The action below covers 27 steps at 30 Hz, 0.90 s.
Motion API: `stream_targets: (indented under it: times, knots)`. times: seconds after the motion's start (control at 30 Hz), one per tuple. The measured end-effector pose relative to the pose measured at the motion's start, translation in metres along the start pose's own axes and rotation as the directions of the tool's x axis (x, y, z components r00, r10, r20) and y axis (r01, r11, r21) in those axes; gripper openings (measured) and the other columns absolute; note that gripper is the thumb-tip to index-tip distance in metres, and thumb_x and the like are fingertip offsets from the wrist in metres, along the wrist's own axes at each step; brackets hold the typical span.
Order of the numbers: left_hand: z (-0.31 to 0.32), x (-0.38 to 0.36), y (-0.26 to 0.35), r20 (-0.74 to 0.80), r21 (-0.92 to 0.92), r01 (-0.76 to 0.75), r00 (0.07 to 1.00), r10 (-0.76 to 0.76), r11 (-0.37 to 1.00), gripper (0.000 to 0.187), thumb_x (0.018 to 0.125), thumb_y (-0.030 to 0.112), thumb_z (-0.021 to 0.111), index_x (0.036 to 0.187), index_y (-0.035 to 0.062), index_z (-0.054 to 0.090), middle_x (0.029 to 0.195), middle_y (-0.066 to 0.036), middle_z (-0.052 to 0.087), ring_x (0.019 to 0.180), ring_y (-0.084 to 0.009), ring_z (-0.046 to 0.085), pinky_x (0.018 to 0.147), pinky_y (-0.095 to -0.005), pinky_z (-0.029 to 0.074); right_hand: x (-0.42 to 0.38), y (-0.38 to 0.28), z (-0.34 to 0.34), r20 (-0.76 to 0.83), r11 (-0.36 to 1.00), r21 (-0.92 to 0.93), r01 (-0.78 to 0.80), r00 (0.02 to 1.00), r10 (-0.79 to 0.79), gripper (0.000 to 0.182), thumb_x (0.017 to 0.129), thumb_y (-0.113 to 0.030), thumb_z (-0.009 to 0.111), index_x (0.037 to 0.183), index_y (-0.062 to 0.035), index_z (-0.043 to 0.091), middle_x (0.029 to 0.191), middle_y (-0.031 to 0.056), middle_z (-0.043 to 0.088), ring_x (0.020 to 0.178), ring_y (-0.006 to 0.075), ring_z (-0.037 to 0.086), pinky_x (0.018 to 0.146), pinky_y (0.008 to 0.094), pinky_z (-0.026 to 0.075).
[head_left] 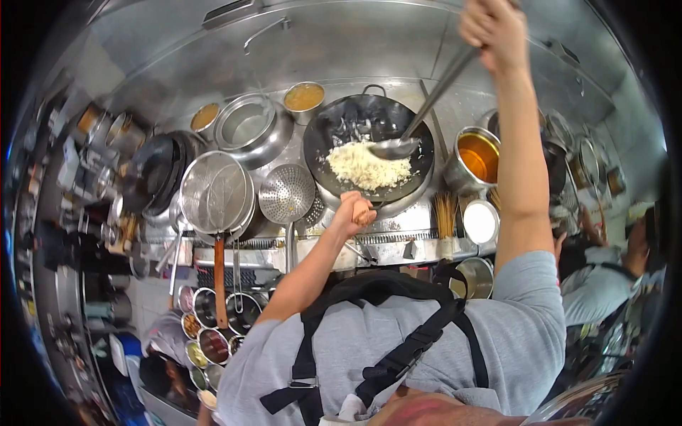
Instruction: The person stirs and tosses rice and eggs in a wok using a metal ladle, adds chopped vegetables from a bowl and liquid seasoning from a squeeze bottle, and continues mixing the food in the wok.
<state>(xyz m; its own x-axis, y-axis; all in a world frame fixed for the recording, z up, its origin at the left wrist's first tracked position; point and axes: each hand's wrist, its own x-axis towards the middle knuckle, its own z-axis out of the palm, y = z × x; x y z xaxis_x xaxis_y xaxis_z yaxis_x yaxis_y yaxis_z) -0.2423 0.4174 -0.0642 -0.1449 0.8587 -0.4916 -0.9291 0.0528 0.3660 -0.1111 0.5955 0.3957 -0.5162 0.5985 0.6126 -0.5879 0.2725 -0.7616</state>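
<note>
Rice lies in a black wok at the centre. My left hand is closed at the wok's near rim, around a pale cloth or wrapped handle that I cannot make out clearly. High at the upper right, my right hand grips the long handle of a metal ladle. The ladle's bowl rests at the upper right edge of the rice, inside the wok.
A pot of amber liquid and a bamboo brush stand to the right. Left are a perforated skimmer, a wire strainer, a steel pot and a bowl of yellowish liquid. Other people are at the right and lower left.
</note>
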Motion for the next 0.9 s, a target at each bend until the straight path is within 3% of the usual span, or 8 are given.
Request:
stream_targets:
  times: [0.1, 0.2, 0.23, 0.5, 0.63, 0.77, 0.8, 0.9]
  knots:
    - [-0.011, 0.029, 0.002, -0.012, 0.027, -0.007, 1.0, 0.007, 1.0, 0.008, 0.084, 0.014, 0.058, 0.089, 0.0093, 0.053, 0.078, -0.011, 0.06, 0.064, -0.0297, 0.062, 0.059, -0.0456, 0.058, -0.01, 0.019, -0.022, -0.06, 0.999, 0.018, 0.051, 0.997, -0.05, 0.035, 0.093, -0.017, 0.055, 0.061, -0.0121, 0.04, 0.05, -0.0056, 0.034, 0.039, 0.0066, 0.031, 0.039, 0.0249, 0.025]
    - [-0.024, 0.045, 0.002, -0.013, 0.032, 0.036, 0.999, -0.035, 0.999, 0.011, 0.084, 0.014, 0.059, 0.091, 0.0088, 0.052, 0.08, -0.012, 0.06, 0.067, -0.0298, 0.062, 0.062, -0.0474, 0.059, -0.05, 0.199, -0.042, -0.395, 0.996, -0.02, -0.088, 0.916, 0.073, 0.032, 0.089, -0.006, 0.058, 0.063, -0.0097, 0.04, 0.051, -0.0036, 0.035, 0.04, 0.0067, 0.032, 0.039, 0.0256, 0.026]
    - [-0.028, 0.047, 0.0, -0.015, 0.022, 0.053, 0.998, -0.053, 0.998, 0.012, 0.084, 0.014, 0.059, 0.091, 0.0085, 0.052, 0.082, -0.013, 0.06, 0.067, -0.0298, 0.063, 0.063, -0.0479, 0.06, -0.061, 0.207, -0.045, -0.102, 0.984, 0.143, -0.11, 0.987, 0.125, 0.032, 0.087, -0.001, 0.06, 0.064, -0.0089, 0.039, 0.051, -0.0026, 0.036, 0.04, 0.007, 0.032, 0.039, 0.0251, 0.026]
    - [-0.031, 0.045, -0.002, 0.012, 0.032, 0.058, 0.998, -0.059, 0.998, 0.009, 0.088, 0.015, 0.057, 0.091, 0.0099, 0.049, 0.084, -0.012, 0.059, 0.068, -0.0306, 0.061, 0.063, -0.0482, 0.059, -0.068, 0.108, 0.055, 0.136, 0.994, 0.037, 0.105, 0.985, -0.109, 0.033, 0.091, -0.002, 0.054, 0.064, -0.0077, 0.036, 0.051, -0.0023, 0.035, 0.04, 0.0084, 0.031, 0.039, 0.0261, 0.027]
    - [-0.022, 0.027, 0.002, 0.039, 0.068, 0.033, 0.999, -0.036, 0.997, 0.012, 0.088, 0.018, 0.06, 0.091, 0.0117, 0.05, 0.083, -0.009, 0.059, 0.069, -0.0265, 0.061, 0.062, -0.0455, 0.058, -0.116, 0.205, -0.004, -0.102, 0.998, 0.05, -0.043, 0.994, 0.048, 0.031, 0.09, 0.0, 0.057, 0.064, -0.0056, 0.041, 0.053, -0.0011, 0.04, 0.045, 0.0073, 0.038, 0.042, 0.0248, 0.03]
    - [-0.024, 0.0, 0.021, 0.13, 0.18, 0.163, 0.974, -0.188, 0.97, 0.027, 0.089, 0.032, 0.066, 0.095, 0.0081, 0.055, 0.082, -0.005, 0.059, 0.071, -0.0196, 0.063, 0.066, -0.0389, 0.059, -0.202, 0.206, -0.06, -0.014, 0.942, -0.333, 0.04, 0.999, -0.047, 0.019, 0.087, 0.001, 0.058, 0.071, -0.0046, 0.049, 0.075, 0.0039, 0.051, 0.075, 0.0142, 0.054, 0.076, 0.0297, 0.046]
    - [-0.033, -0.008, 0.019, 0.119, 0.132, 0.208, 0.967, -0.224, 0.969, 0.033, 0.088, 0.034, 0.068, 0.103, 0.0064, 0.057, 0.087, -0.007, 0.063, 0.075, -0.0201, 0.065, 0.067, -0.0364, 0.059, -0.232, 0.197, -0.056, -0.086, 0.896, -0.436, -0.08, 0.995, 0.047, 0.012, 0.085, 0.0, 0.061, 0.079, -0.004, 0.052, 0.087, 0.0062, 0.052, 0.084, 0.0169, 0.054, 0.082, 0.0313, 0.046]
    - [-0.071, -0.039, 0.004, 0.117, 0.291, 0.318, 0.924, -0.363, 0.903, 0.041, 0.088, 0.033, 0.069, 0.112, 0.0033, 0.057, 0.094, -0.01, 0.065, 0.08, -0.0211, 0.067, 0.068, -0.0356, 0.059, -0.37, 0.206, -0.078, -0.182, 0.469, -0.845, -0.257, 0.963, 0.201, 0.041, 0.075, -0.004, 0.073, 0.11, -0.0019, 0.053, 0.112, 0.0159, 0.051, 0.103, 0.0292, 0.054, 0.089, 0.0374, 0.044]
